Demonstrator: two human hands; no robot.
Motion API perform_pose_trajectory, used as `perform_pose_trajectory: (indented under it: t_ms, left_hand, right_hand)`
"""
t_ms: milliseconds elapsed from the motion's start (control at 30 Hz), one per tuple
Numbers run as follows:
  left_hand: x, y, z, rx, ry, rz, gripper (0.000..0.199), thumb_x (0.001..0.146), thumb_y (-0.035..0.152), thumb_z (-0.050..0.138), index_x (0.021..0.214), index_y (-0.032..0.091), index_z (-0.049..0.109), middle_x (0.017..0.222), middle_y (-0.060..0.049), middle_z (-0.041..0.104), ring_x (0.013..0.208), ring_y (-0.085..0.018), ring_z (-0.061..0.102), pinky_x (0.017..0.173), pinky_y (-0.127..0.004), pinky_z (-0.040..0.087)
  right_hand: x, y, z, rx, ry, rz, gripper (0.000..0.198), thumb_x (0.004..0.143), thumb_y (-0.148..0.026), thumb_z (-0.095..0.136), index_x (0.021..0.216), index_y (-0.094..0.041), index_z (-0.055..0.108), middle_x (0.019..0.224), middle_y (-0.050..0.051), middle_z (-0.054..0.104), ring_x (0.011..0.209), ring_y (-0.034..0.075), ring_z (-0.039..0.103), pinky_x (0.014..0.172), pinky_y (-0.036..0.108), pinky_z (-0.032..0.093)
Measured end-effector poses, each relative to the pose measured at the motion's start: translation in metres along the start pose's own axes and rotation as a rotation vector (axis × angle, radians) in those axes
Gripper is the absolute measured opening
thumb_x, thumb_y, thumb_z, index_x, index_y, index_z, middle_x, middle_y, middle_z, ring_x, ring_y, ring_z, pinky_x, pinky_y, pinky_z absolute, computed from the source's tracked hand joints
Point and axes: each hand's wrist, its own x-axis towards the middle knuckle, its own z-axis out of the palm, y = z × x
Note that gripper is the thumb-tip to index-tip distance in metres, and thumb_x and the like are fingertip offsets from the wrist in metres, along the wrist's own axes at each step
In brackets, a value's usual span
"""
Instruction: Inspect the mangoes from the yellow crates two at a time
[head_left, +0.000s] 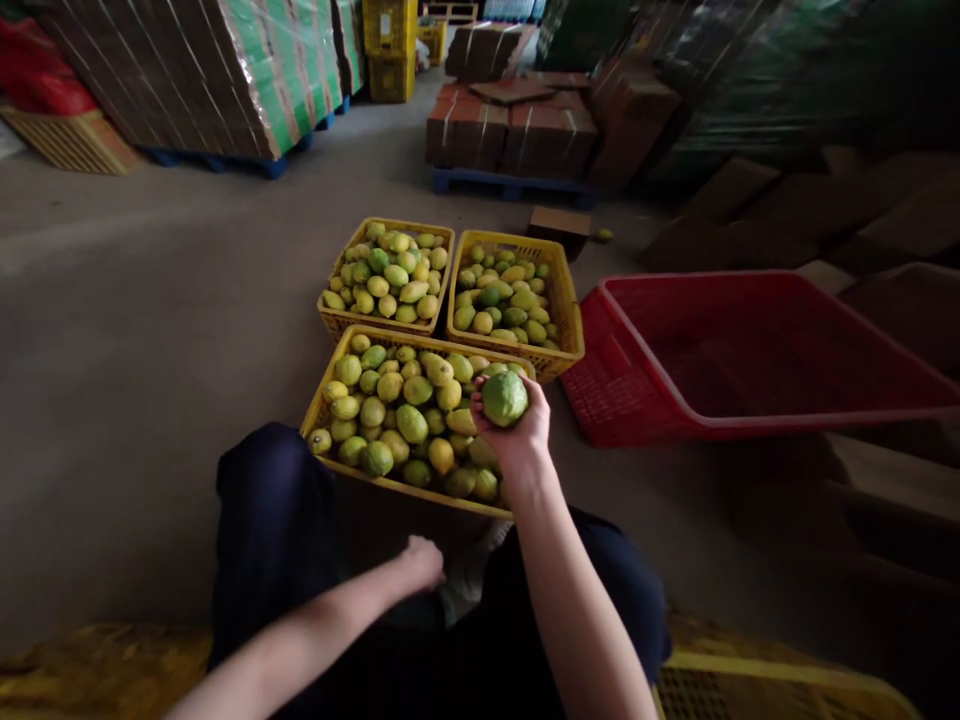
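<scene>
My right hand [517, 425] holds up a round, bumpy green lemon [505, 398], its fingers curled around the fruit from below. Under it stands a yellow crate [420, 490] full of yellow and green lemons [412, 424], partly covered by my right hand and wrist. Between my knees, just this side of that crate, my left hand [424, 562] is closed in a fist. Its fingers curl out of sight, so whatever may be inside is hidden.
Behind the near crate stand two more lemon-filled yellow crates, a left one [330, 318] and a right one [574, 320]. A large red crate [645, 380] sits at the right. Further back, bundled cardboard [469, 130] lies on a blue pallet [487, 185]. A small carton [559, 225] rests nearer.
</scene>
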Motion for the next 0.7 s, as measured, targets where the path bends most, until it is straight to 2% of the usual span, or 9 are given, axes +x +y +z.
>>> perform_pose_trajectory:
  t_ms: [33,100,200,267,333,400,500,600,700]
  left_hand:
    - [-0.002,0.003,-0.016,0.05,0.018,-0.036,0.017,0.074,0.037,0.076,0.073,0.021,0.07,0.086,-0.013,0.07,0.094,-0.036,0.067,0.079,-0.049,0.053]
    - [-0.005,0.01,-0.061,0.13,0.082,-0.051,0.021,0.07,0.042,0.075,0.067,0.022,0.069,0.083,-0.009,0.071,0.09,-0.033,0.068,0.081,-0.044,0.053]
    - [-0.012,0.019,-0.141,0.225,0.345,-0.046,0.029,0.089,0.043,0.05,0.09,0.023,0.07,0.107,-0.01,0.071,0.108,-0.029,0.063,0.095,-0.038,0.047]
    - [-0.02,0.02,-0.186,0.316,0.556,-0.103,0.034,0.094,0.039,0.04,0.101,0.02,0.068,0.116,-0.012,0.067,0.115,-0.028,0.059,0.1,-0.038,0.044]
    - [-0.031,0.012,-0.216,0.375,0.596,-0.17,0.03,0.093,0.034,0.044,0.1,0.016,0.066,0.117,-0.014,0.066,0.115,-0.03,0.058,0.101,-0.039,0.042]
    - [-0.042,-0.004,-0.233,0.416,0.57,-0.244,0.025,0.091,0.031,0.05,0.094,0.012,0.067,0.11,-0.016,0.067,0.109,-0.032,0.06,0.099,-0.042,0.042]
    - [-0.053,-0.032,-0.242,0.464,0.513,-0.337,0.02,0.084,0.026,0.06,0.096,0.011,0.067,0.109,-0.015,0.068,0.108,-0.033,0.06,0.098,-0.045,0.043]
    - [-0.054,-0.052,-0.244,0.501,0.461,-0.374,0.033,0.07,0.021,0.074,0.102,0.016,0.068,0.116,-0.014,0.066,0.114,-0.035,0.056,0.098,-0.046,0.043]
    - [-0.046,-0.059,-0.24,0.527,0.448,-0.366,0.047,0.058,0.018,0.082,0.103,0.017,0.068,0.121,-0.017,0.063,0.123,-0.04,0.049,0.099,-0.048,0.042]
  right_hand:
    - [-0.003,-0.002,0.0,0.0,0.013,-0.002,0.03,0.087,-0.039,0.04,0.086,-0.019,0.062,0.069,0.002,0.065,0.057,0.015,0.056,0.049,0.024,0.047]
    - [-0.007,-0.008,-0.001,-0.006,0.011,0.018,0.03,0.088,-0.036,0.039,0.087,-0.018,0.063,0.069,0.003,0.065,0.056,0.015,0.057,0.048,0.024,0.046]
    - [-0.012,-0.021,-0.003,-0.007,-0.019,0.028,0.03,0.088,-0.034,0.04,0.09,-0.016,0.064,0.071,0.004,0.066,0.056,0.015,0.057,0.046,0.024,0.045]
    - [-0.014,-0.032,-0.005,0.015,-0.04,0.001,0.03,0.086,-0.032,0.041,0.092,-0.015,0.064,0.072,0.005,0.067,0.056,0.016,0.057,0.045,0.024,0.044]
    - [-0.015,-0.041,-0.008,0.049,-0.047,-0.054,0.029,0.085,-0.032,0.041,0.094,-0.016,0.064,0.072,0.005,0.067,0.055,0.015,0.057,0.045,0.024,0.044]
    - [-0.014,-0.047,-0.012,0.087,-0.049,-0.106,0.029,0.084,-0.032,0.041,0.095,-0.017,0.063,0.072,0.004,0.067,0.055,0.015,0.057,0.045,0.024,0.044]
    - [-0.012,-0.051,-0.016,0.097,-0.057,-0.134,0.025,0.082,-0.033,0.045,0.094,-0.018,0.061,0.072,0.003,0.068,0.055,0.015,0.058,0.046,0.024,0.046]
    - [-0.011,-0.049,-0.015,0.062,-0.018,-0.125,0.021,0.081,-0.033,0.046,0.09,-0.02,0.059,0.072,0.003,0.069,0.058,0.016,0.061,0.049,0.026,0.049]
    - [-0.011,-0.046,-0.01,0.066,0.115,-0.127,0.015,0.083,-0.033,0.046,0.085,-0.022,0.057,0.068,0.0,0.066,0.06,0.017,0.063,0.053,0.028,0.052]
